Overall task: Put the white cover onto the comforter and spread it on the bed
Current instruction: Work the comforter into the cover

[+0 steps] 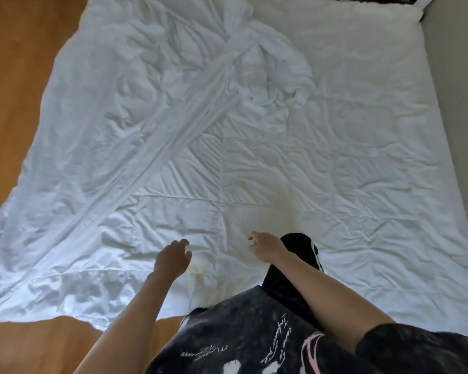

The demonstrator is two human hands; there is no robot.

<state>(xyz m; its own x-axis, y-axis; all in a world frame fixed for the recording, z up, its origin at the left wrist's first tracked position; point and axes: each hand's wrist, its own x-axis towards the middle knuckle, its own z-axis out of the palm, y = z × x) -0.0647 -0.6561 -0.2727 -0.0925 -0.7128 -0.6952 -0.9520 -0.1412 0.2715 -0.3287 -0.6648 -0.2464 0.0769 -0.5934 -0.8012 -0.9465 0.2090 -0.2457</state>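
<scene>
A cream quilted comforter (322,163) lies spread flat over the bed, filling the middle and right of the view. The white cover (114,109) lies crumpled on its left half, with a bunched heap (270,68) near the top centre and a pleated edge running diagonally down to the left. My left hand (172,259) hovers just above the comforter near its front edge, fingers loosely curled, holding nothing. My right hand (265,247) hangs a little to the right, also loosely curled and empty. Neither hand touches the fabric as far as I can tell.
Wooden floor (14,85) shows along the left and at the bottom left. A grey wall or carpet strip (462,90) runs along the bed's right side. My knee in dark trousers (297,247) rests on the comforter by my right hand.
</scene>
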